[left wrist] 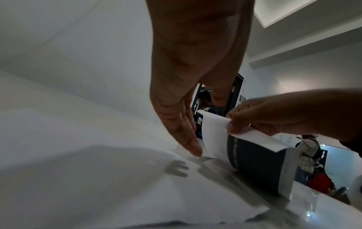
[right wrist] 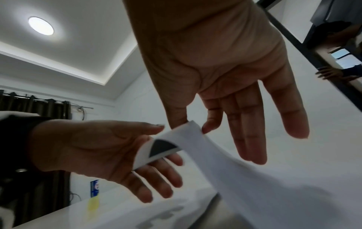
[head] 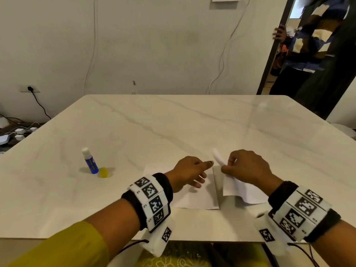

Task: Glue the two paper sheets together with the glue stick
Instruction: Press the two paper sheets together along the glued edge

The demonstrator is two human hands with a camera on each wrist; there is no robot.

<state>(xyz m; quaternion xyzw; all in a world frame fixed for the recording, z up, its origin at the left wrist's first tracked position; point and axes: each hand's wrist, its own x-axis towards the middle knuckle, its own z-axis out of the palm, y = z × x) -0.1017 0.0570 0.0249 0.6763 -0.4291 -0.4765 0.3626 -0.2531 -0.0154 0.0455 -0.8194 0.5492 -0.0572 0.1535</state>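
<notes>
A white sheet (head: 194, 198) lies flat on the marble table (head: 154, 128) in front of me. My left hand (head: 200, 176) hovers close over it with straight fingers (left wrist: 188, 139), holding nothing. My right hand (head: 225, 168) pinches the far edge of the second sheet (head: 238, 189) between thumb and forefinger (right wrist: 207, 128) and lifts it curled off the table just right of the flat one; its underside carries a dark print (left wrist: 258, 164). The blue glue stick (head: 90, 160) stands uncapped to the left, with its yellow cap (head: 104, 172) beside it.
A person (head: 312, 47) stands in the doorway at the back right, one hand on the frame. Cables and white adapters (head: 19, 132) lie on the floor beyond the table's left edge. The table's near edge (head: 192, 240) runs just under my wrists.
</notes>
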